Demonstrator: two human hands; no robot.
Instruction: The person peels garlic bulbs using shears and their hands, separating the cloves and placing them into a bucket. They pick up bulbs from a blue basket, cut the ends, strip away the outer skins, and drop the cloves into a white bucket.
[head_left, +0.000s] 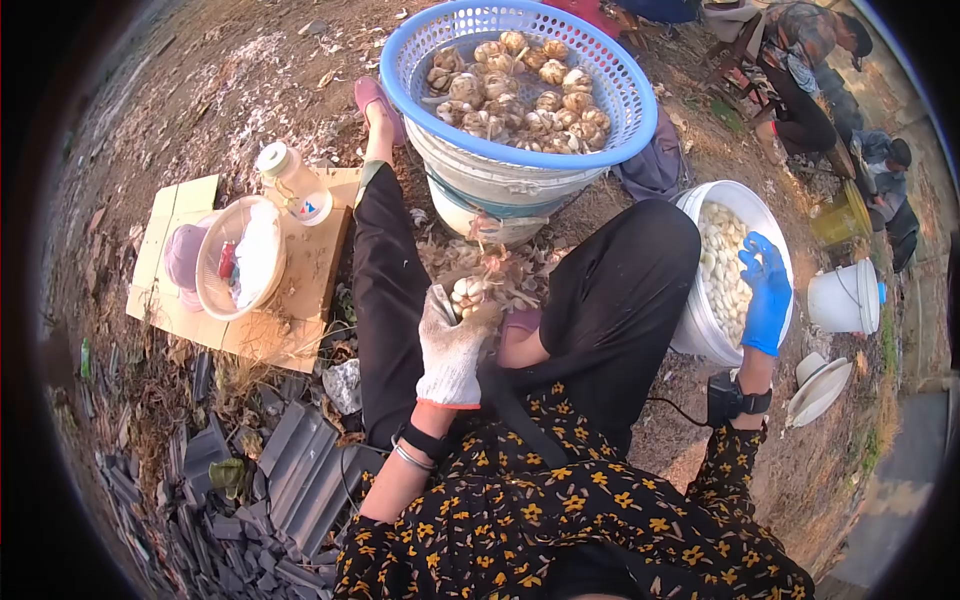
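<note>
My left hand (452,345), in a white knitted glove with dirty fingertips, is closed around a partly peeled garlic bulb (467,294) between my knees. Several pale cloves show on the bulb. My right hand (766,285), in a blue rubber glove, hovers at the right rim of a white bucket (704,335) beside my knee. Its fingers are apart and slightly curled, with nothing visible in them. Peeled garlic cloves (722,265) fill much of that bucket. Ahead of me, a blue-rimmed basket (400,75) of whole garlic bulbs (500,85) rests on a white bucket (455,200).
Garlic skins (440,258) litter the ground between my feet. At left, cardboard (175,215) bears a jar (297,185) and a small basket (215,290). Broken roof tiles (300,460) lie lower left. At right are a lidded bucket (840,300), a hat (820,390) and seated people (795,100).
</note>
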